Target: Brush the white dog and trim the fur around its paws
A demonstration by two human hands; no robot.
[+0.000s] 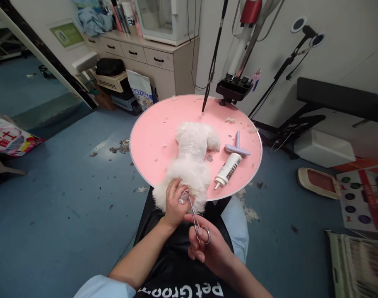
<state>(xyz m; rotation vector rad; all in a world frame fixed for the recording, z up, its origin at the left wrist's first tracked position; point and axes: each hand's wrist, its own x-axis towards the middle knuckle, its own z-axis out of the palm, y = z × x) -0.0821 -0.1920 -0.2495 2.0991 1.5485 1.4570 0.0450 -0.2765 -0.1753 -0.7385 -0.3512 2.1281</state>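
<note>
While gripped, scissors (195, 217) point away toward the dog (191, 159).

I see a round pink table (151, 136) with a pale rim, standing over a blue floor (67, 198). A small white dog (191, 159) lies along its middle, hindquarters at the near edge. Just right of the dog lies a white bottle (228, 169), nozzle toward the near rim, and beyond it, just apart, a lavender T-shaped comb (237, 145). Small tufts of white fur (229, 120) are scattered over the pink surface. A black clamp (234, 89) grips the far rim. On the floor I see dark hair clippings (119, 148) to the left.
</note>
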